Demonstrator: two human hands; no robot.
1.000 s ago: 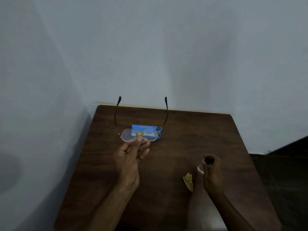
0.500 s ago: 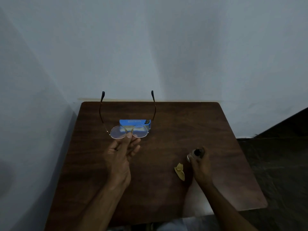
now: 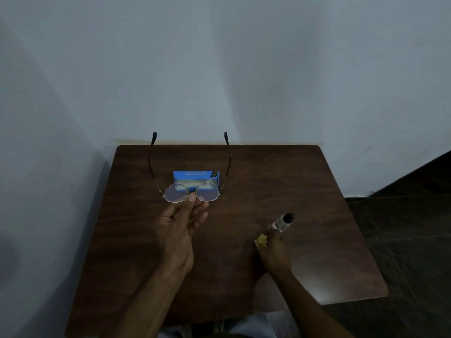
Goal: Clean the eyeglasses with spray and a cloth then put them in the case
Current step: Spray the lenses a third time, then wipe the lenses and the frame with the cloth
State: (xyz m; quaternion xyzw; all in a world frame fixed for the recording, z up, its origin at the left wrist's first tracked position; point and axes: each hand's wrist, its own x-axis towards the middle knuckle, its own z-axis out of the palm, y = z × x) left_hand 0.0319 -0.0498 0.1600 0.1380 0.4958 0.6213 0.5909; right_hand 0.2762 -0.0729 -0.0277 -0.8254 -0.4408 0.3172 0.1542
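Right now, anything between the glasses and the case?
Nothing visible. The left hand holds the glasses by the bridge, in front of the open blue case; no object lies between them.

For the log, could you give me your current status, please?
Left hand pinching eyeglasses at bridge. Right hand gripping spray bottle. Nothing blocking.

Tabletop (image 3: 292, 179) dark brown woodgrain. Case (image 3: 195, 175) bright blue, pale inside. Glasses (image 3: 191, 191) thin gold rims, clear lenses, dark temple tips. Bottle (image 3: 283, 222) clear with black cap. Cloth (image 3: 261, 240) yellow. Wall (image 3: 219, 69) pale grey-blue.
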